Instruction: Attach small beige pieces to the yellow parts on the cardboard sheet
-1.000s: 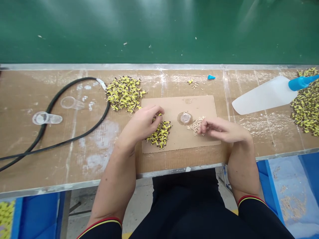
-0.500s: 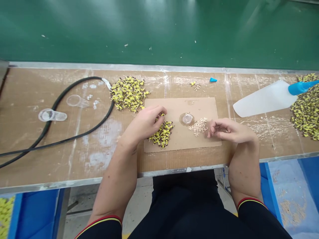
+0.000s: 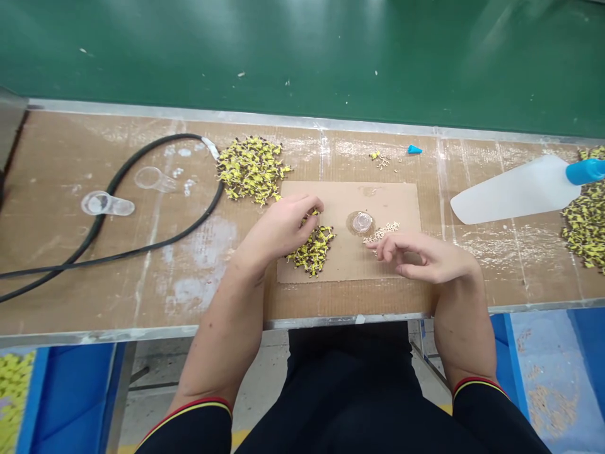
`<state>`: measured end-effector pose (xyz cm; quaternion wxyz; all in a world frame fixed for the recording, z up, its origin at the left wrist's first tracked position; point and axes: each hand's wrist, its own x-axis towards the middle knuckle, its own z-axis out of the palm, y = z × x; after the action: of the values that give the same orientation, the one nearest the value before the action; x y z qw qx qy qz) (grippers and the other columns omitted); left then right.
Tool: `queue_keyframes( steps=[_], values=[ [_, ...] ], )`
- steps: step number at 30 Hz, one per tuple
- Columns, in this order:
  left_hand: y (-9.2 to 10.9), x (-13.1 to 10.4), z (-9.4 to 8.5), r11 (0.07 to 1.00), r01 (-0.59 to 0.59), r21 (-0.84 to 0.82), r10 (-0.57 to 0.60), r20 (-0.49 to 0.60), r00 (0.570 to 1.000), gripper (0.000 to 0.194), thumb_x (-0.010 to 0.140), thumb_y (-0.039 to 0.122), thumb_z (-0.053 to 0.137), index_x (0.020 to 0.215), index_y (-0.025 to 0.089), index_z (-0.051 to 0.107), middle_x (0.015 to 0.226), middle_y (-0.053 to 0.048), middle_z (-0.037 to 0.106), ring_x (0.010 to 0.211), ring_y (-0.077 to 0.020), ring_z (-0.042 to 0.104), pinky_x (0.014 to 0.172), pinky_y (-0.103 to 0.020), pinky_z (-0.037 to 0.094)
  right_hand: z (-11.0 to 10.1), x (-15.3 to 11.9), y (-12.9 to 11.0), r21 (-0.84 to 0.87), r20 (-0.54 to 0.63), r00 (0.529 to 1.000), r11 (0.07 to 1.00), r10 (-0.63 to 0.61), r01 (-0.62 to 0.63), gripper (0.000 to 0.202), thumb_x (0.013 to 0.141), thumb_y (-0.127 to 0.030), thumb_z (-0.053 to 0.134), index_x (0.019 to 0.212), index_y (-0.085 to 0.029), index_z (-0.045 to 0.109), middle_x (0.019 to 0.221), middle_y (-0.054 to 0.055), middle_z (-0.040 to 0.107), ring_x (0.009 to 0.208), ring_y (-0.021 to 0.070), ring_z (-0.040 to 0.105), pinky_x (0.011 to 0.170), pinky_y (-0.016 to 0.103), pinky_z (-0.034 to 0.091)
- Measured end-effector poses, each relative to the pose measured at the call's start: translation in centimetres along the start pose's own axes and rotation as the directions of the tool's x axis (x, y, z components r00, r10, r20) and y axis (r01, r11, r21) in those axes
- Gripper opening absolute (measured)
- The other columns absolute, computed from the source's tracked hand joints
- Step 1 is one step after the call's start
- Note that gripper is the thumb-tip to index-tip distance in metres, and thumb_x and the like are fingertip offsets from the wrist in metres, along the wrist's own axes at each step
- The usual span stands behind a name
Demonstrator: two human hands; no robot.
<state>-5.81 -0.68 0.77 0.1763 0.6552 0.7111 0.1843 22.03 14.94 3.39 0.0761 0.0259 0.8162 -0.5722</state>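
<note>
Over the near pile of small yellow-and-black pieces [image 3: 312,252], my left hand [image 3: 290,224] curls with thumb and index close together. A bit of yellow and black shows between those fingertips, like one of the pieces. My right hand [image 3: 423,255] reaches across the pale, tiny branched pieces [image 3: 390,228], index finger stretched out at their near edge and thumb apart. It partly hides that pile, and I see nothing held in it. Between the hands, a small clear round dish [image 3: 362,222] sits on the cardboard sheet [image 3: 350,265].
A larger yellow-and-black heap [image 3: 253,169] lies at the back left, beside a looped black cable [image 3: 118,176] and clear plastic scoops [image 3: 106,203]. To the right are a white bottle [image 3: 517,189] with blue top, a blue cap [image 3: 414,149] and another heap [image 3: 588,224].
My right hand has moved left, from beside the pale pieces to over them, and its index finger has straightened. My left hand stays nearly in place. The view has shifted slightly.
</note>
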Motion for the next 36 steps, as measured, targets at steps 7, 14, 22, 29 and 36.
queue_keyframes(
  steps=[7,14,22,29,36],
  values=[
    [-0.1,-0.2,0.1,1.0,-0.009,-0.005,0.009,-0.004,1.0,0.021,0.094,0.019,0.045,0.101,0.016,0.064,0.098,-0.009,0.073,0.093,-0.0256,0.069,0.085,-0.036,0.05,-0.1,-0.1,0.0,0.004,-0.07,0.998,1.0,0.004,-0.004,0.019,0.088,-0.01,0.055,0.1,-0.024,0.055,0.116,0.008,0.068,0.129,0.0255,0.062,0.095,0.039,0.056],
    [-0.3,-0.1,0.2,1.0,-0.007,-0.008,0.007,-0.002,1.0,0.02,0.094,0.019,0.045,0.101,0.017,0.063,0.098,-0.009,0.072,0.094,-0.0254,0.069,0.085,-0.035,0.051,0.4,0.7,-0.1,-0.06,-0.004,1.0,0.998,-0.003,0.003,0.017,0.087,-0.009,0.054,0.096,-0.024,0.052,0.114,0.01,0.066,0.129,0.0266,0.061,0.09,0.038,0.058],
    [-0.2,-0.2,0.1,1.0,-0.009,-0.016,0.009,-0.007,1.0,0.021,0.094,0.019,0.043,0.101,0.017,0.063,0.099,-0.01,0.072,0.095,-0.0258,0.069,0.086,-0.037,0.052,0.6,0.9,-0.4,-0.062,0.013,1.0,0.998,-0.01,0.011,0.017,0.088,-0.01,0.054,0.097,-0.024,0.052,0.115,0.01,0.066,0.134,0.0277,0.059,0.096,0.041,0.056],
    [-0.3,-0.2,0.2,0.999,-0.015,-0.032,0.015,-0.008,1.0,0.022,0.094,0.019,0.043,0.102,0.017,0.063,0.102,-0.011,0.073,0.098,-0.0262,0.069,0.089,-0.037,0.051,0.2,0.3,-0.5,-0.043,0.001,1.0,0.999,0.01,-0.01,0.017,0.088,-0.011,0.054,0.098,-0.024,0.052,0.115,0.009,0.067,0.129,0.0262,0.063,0.09,0.037,0.056],
    [-0.2,-0.2,0.1,0.999,-0.004,-0.036,0.004,-0.002,1.0,0.021,0.094,0.019,0.043,0.101,0.017,0.063,0.101,-0.01,0.073,0.097,-0.0269,0.069,0.086,-0.038,0.051,-0.2,-0.1,-0.6,-0.069,0.027,0.995,0.993,0.099,-0.097,0.013,0.089,-0.013,0.055,0.097,-0.023,0.053,0.113,0.01,0.069,0.124,0.0266,0.065,0.074,0.032,0.054]
  ],
)
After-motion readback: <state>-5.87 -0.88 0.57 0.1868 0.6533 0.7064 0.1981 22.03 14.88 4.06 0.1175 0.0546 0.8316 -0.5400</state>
